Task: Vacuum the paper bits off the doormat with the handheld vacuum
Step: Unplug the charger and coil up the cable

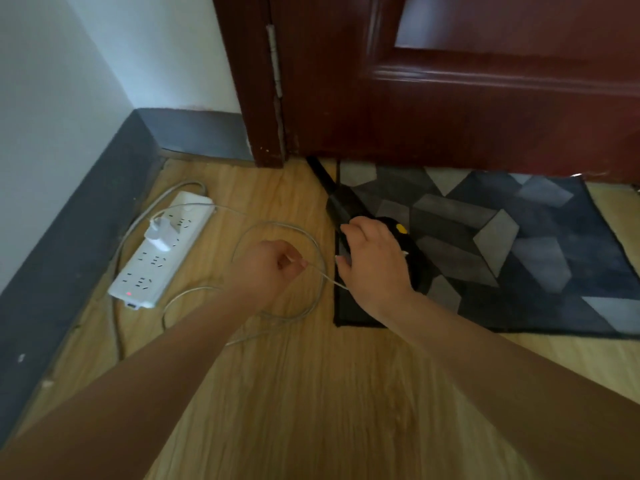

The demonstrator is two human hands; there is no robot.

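Note:
A black handheld vacuum (346, 206) with a yellow button lies on the left end of the grey-blue patterned doormat (502, 244), its narrow nozzle pointing toward the door corner. My right hand (374, 261) rests on top of the vacuum's body, fingers curled over it. My left hand (270, 268) pinches a thin white cable (311, 237) just left of the mat's edge; the cable runs under my right hand toward the vacuum. I cannot make out any paper bits on the mat.
A white power strip (162, 251) with a white plug adapter (159, 233) lies on the wooden floor by the grey skirting. The cable loops across the floor between strip and mat. A dark red door (450, 98) stands behind the mat.

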